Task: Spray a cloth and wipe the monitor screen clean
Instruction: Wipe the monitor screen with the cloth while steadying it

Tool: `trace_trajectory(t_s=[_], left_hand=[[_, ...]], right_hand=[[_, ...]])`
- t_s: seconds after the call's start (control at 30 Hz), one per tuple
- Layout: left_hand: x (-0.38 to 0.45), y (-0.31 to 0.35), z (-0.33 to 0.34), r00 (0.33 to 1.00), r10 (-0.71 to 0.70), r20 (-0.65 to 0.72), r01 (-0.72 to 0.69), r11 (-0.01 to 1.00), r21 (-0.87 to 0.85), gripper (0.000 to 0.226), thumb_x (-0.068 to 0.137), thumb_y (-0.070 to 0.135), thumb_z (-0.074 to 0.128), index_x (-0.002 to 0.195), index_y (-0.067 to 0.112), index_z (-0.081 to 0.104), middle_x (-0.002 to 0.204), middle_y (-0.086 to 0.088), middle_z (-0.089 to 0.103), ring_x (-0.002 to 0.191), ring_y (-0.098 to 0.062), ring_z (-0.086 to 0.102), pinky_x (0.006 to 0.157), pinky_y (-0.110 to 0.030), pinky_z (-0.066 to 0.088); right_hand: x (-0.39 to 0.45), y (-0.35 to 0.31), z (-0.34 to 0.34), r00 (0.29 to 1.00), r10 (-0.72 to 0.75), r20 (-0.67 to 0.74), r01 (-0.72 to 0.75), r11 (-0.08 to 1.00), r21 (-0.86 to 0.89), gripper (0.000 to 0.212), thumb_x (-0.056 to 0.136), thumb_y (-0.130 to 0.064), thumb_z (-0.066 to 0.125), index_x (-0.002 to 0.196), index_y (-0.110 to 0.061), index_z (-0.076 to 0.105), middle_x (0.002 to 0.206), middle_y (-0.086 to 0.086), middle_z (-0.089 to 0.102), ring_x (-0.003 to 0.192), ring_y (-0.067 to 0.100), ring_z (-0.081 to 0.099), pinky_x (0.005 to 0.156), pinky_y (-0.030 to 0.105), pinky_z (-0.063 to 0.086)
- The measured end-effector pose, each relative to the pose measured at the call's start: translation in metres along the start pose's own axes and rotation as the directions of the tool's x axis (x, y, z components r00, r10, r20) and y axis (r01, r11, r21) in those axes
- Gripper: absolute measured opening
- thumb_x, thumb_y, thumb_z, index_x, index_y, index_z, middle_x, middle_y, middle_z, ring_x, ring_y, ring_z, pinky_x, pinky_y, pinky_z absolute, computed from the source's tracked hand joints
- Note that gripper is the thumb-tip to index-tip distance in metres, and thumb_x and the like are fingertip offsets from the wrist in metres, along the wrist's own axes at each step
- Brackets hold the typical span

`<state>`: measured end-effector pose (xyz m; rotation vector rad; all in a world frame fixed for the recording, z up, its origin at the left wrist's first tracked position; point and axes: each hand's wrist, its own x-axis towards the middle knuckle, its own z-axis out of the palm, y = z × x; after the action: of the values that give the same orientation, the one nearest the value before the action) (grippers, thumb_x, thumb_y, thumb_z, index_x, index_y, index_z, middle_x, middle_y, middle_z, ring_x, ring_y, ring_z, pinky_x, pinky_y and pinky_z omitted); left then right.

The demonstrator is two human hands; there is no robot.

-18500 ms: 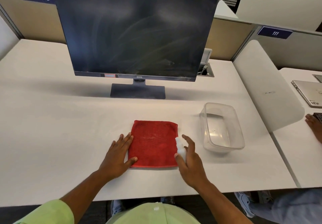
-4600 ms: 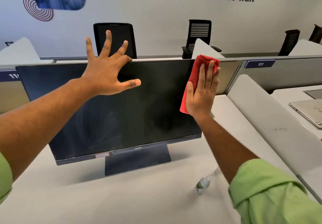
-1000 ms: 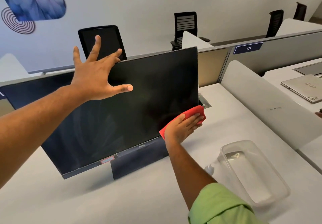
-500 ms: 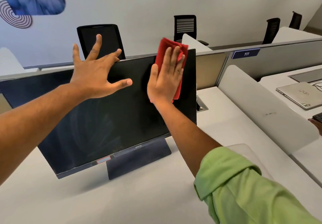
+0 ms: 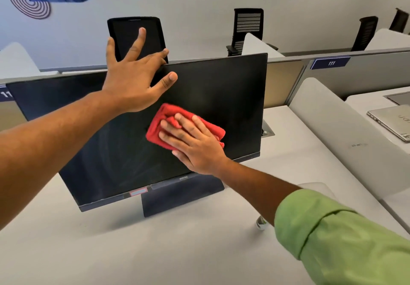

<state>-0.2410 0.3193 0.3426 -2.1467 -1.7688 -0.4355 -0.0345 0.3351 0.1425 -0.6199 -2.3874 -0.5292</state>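
Cloth (image 5: 168, 120) on monitor (image 5: 221, 98), which stands on desk (image 5: 155, 251).

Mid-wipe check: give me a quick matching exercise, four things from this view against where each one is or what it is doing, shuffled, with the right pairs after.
Things:
1. left hand
2. right hand
3. red cloth
4. laptop

Places or states:
A. closed, on the neighbouring desk at far right
B. fingers spread, steadying the top edge of the monitor
C. flat, pressing the cloth to the screen
D. bunched against the screen, near its middle

Pairs: 1-B, 2-C, 3-D, 4-A
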Motion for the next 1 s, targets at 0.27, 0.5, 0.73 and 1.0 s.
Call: trace_trajectory(t_s=[0.27,0.5,0.73,1.0], left_hand=[[-0.003,0.0,0.0,1.0,0.006,-0.014,-0.006,1.0,-0.017,0.082,0.097,0.073,0.0,0.158,0.029,0.034,0.158,0.008,0.046,0.158,-0.012,-0.013,0.118,-0.071,-0.011],[-0.004,-0.003,-0.001,1.0,0.001,-0.004,-0.001,1.0,-0.03,0.082,0.098,0.072,0.0,0.157,0.028,0.035,0.157,0.009,0.047,0.158,-0.011,-0.013,0.118,-0.071,-0.012],[-0.001,-0.002,0.0,1.0,-0.002,0.011,0.002,1.0,-0.01,0.085,0.096,0.076,0.001,0.158,0.028,0.035,0.159,0.008,0.045,0.158,-0.011,-0.015,0.119,-0.07,-0.012],[0.0,-0.002,0.0,1.0,-0.003,0.01,0.003,1.0,-0.019,0.079,0.098,0.073,0.006,0.157,0.031,0.035,0.156,0.01,0.049,0.158,-0.011,-0.014,0.119,-0.07,-0.012]], right_hand=[[-0.055,0.023,-0.004,0.834,-0.429,0.347,0.444,0.895,0.037,0.066,0.114,-0.044,0.039,0.171,-0.029,0.009,0.18,-0.003,0.013,0.167,0.025,-0.003,0.135,0.048,-0.005],[0.005,0.082,-0.038,0.88,-0.421,0.221,0.458,0.876,-0.151,0.07,0.111,-0.039,0.046,0.172,-0.03,0.012,0.181,-0.004,0.006,0.167,0.025,0.003,0.134,0.051,0.0],[0.045,0.11,-0.059,0.983,0.141,-0.116,-0.158,0.975,-0.154,0.065,0.113,-0.042,0.044,0.171,-0.029,0.018,0.18,-0.001,0.009,0.167,0.033,0.009,0.134,0.057,0.01],[-0.072,0.048,-0.012,0.903,-0.316,0.291,0.354,0.932,-0.085,0.075,0.109,-0.032,0.053,0.172,-0.032,0.011,0.181,-0.002,0.002,0.167,0.031,0.002,0.134,0.056,0.002]])
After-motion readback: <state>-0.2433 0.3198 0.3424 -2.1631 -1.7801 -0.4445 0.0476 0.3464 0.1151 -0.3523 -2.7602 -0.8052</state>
